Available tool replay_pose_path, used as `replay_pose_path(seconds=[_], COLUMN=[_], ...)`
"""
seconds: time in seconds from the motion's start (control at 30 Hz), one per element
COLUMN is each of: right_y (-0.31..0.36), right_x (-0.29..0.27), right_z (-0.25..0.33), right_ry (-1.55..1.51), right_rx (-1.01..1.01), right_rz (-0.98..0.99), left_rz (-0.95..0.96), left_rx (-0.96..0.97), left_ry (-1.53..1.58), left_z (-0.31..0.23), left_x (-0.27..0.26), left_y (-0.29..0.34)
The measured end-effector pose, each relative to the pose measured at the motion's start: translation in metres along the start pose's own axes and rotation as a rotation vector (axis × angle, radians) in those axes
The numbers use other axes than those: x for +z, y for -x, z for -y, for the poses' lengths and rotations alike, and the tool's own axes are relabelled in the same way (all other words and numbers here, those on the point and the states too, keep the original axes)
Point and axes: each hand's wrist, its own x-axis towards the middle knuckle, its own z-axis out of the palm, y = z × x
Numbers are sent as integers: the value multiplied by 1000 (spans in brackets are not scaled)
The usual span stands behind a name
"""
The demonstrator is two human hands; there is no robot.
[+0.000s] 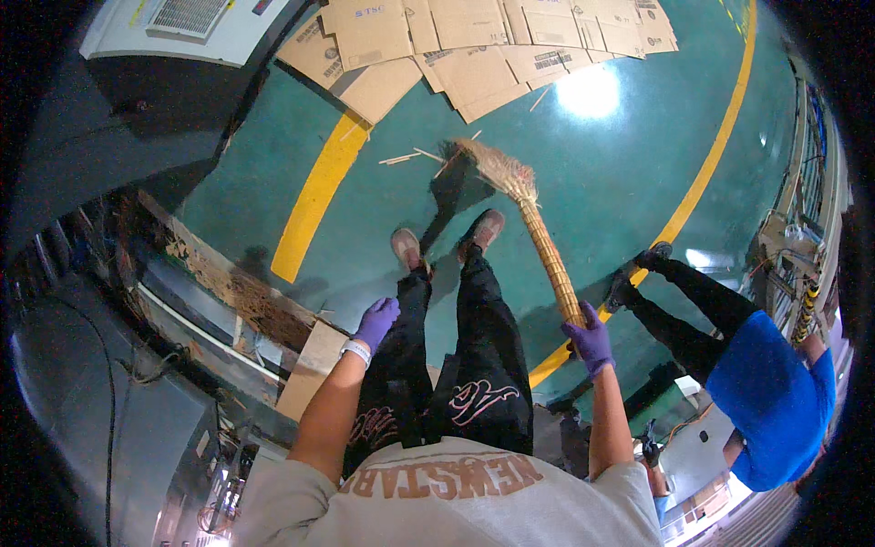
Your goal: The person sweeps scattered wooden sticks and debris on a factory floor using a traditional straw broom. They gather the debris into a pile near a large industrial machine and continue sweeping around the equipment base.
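Broom (pixel 547 255) in Right Hand (pixel 594 345) Above Green Floor (pixel 629 191)

Nearest my remote view, a grey T-shirt (pixel 419 520) with brown lettering fills the lower edge, behind dark trousers (pixel 483 337) that carry a pink design. On the right side, I have the purple-gloved right hand wrapped firmly around the upper end of the straw broom's bound handle. The purple-gloved left hand (pixel 378 321), a white band (pixel 355 352) at its wrist, is well apart from the broom, near the left thigh; its fingers look loosely curled, though I cannot tell whether they enclose anything. From the right hand the broom slants forward and leftward, its frayed bristles (pixel 501 169) fanning out ahead of the shoes (pixel 486 230). I cannot tell whether their tips touch the floor. Thin pale sticks (pixel 398 160) lie just left of the bristles, near a broad yellow stripe (pixel 319 196). Off to the right, a person in a blue top (pixel 770 397) stands with feet beside a long yellow line (pixel 706 173). Farthest ahead, flattened brown cardboard sheets (pixel 474 82) overlap on the floor.
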Motion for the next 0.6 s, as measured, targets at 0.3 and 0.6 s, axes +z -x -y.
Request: replay_pose_path(seconds=[0.3, 0.6], right_y=[-102, -13], right_x=[13, 157], right_z=[66, -82], right_ry=[-232, -212], right_rx=[-25, -92], right_rz=[-69, 272], left_rz=[-4, -335], left_rx=[-229, -109], left_ry=[127, -390], left_z=[-54, -23], left_x=[23, 19], left_y=[-1, 7])
